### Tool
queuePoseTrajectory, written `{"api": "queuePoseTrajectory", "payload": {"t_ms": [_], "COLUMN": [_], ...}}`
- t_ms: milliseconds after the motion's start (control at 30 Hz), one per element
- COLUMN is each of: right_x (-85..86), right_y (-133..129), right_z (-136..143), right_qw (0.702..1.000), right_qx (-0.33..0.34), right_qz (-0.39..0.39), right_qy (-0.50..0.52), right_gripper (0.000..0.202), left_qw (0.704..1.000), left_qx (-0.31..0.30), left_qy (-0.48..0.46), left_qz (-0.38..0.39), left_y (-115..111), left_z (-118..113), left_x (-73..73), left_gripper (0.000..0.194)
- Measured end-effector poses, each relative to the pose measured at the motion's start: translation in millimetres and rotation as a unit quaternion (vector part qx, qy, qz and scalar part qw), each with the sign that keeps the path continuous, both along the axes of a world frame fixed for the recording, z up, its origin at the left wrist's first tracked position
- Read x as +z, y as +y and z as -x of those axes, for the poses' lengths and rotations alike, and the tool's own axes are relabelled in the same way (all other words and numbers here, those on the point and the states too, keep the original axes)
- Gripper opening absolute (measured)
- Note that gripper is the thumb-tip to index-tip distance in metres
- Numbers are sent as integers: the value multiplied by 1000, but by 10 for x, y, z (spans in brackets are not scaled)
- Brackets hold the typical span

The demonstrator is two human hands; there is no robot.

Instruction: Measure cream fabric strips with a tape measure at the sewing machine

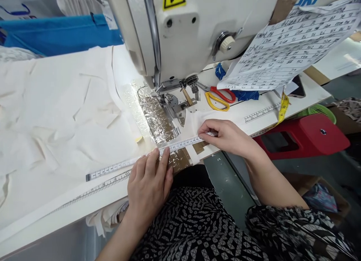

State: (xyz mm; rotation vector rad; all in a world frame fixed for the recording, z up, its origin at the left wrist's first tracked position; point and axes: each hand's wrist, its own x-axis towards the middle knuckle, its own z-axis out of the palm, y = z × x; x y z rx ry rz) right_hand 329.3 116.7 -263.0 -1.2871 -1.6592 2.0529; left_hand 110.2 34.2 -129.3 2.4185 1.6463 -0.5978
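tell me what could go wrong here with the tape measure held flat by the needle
The right hand pins the white tape measure close to the sewing machine's presser foot, so fingers could be caught. The left hand holds only the tape's middle, so its free end may skew. The scissors lie open nearby.

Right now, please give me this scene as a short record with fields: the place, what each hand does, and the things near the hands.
Place: sewing table with a white sewing machine
Left hand: fingertips press flat on a white measuring tape
Right hand: pinches the same tape further along, over white fabric
Tape: stretched straight between the hands along the table's front edge
Behind the right hand: scissors with red and yellow handles
Right of the machine: printed paper sheet, red stool
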Motion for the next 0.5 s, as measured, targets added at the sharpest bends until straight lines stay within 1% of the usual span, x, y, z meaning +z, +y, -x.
{"api": "queuePoseTrajectory", "payload": {"t_ms": [167, 500], "right_x": [6, 7], "right_y": [-6, -3], "right_z": [4, 37], "right_qw": [1000, 1000], "right_qx": [3, -2], "right_qz": [2, 2], "right_qy": [-1, -11], "right_gripper": [17, 13], "left_qw": [1000, 1000], "left_qx": [-13, -17], "left_qy": [6, -2], "left_qz": [-6, -8], "left_y": [26, 39], "left_z": [-9, -14], "left_x": [15, 16], "left_gripper": [41, 40]}}
